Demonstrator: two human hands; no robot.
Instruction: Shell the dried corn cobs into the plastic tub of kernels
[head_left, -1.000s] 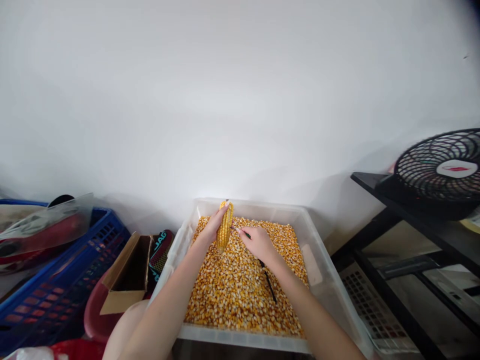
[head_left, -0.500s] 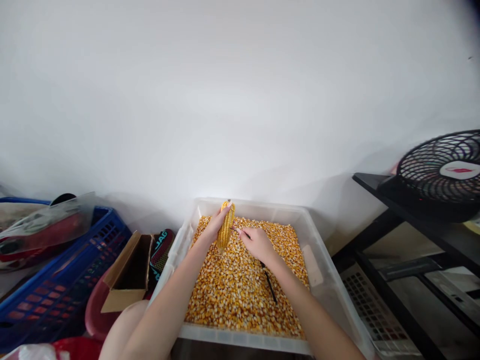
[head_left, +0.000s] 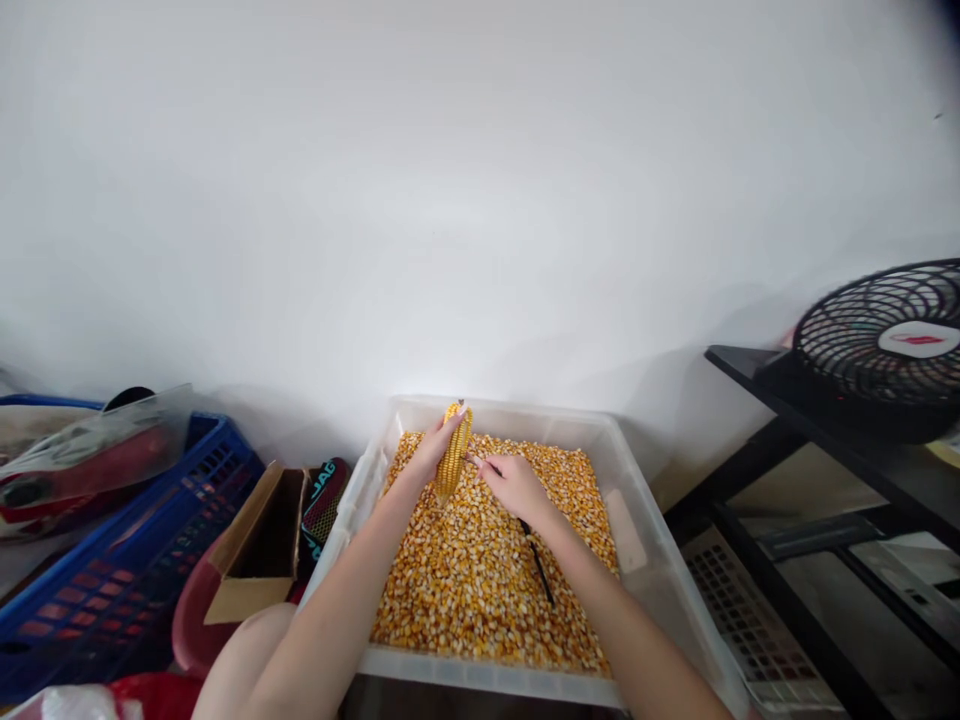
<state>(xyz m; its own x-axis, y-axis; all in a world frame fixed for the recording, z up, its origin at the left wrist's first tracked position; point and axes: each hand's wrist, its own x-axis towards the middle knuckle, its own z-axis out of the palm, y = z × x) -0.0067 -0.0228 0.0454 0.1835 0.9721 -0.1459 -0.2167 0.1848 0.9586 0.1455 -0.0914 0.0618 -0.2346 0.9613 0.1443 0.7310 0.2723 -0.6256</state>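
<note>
My left hand (head_left: 433, 447) is wrapped around an ear of corn (head_left: 453, 458) with yellow kernels, held slanted with its stem end up. Close to the cob's right side, my right hand (head_left: 515, 483) is closed with fingers pinched on a thin dark tool (head_left: 495, 469). Most of that tool is hidden in the fist, so its exact kind cannot be made out. Both hands are over a translucent plastic bin (head_left: 491, 672) holding a deep layer of loose corn kernels (head_left: 465, 590). A black strap (head_left: 541, 570) hangs by my right wrist above the kernels.
At left are a blue plastic basket (head_left: 161, 525) with packed items, an open cardboard box (head_left: 255, 560) and a reddish basin (head_left: 196, 610). To the right, a black fan (head_left: 892, 340) stands on a black rack (head_left: 795, 430). A white wall (head_left: 480, 200) rises behind the bin.
The ear of corn and both hands have shifted very slightly to the right. Both grips look the same as before.
</note>
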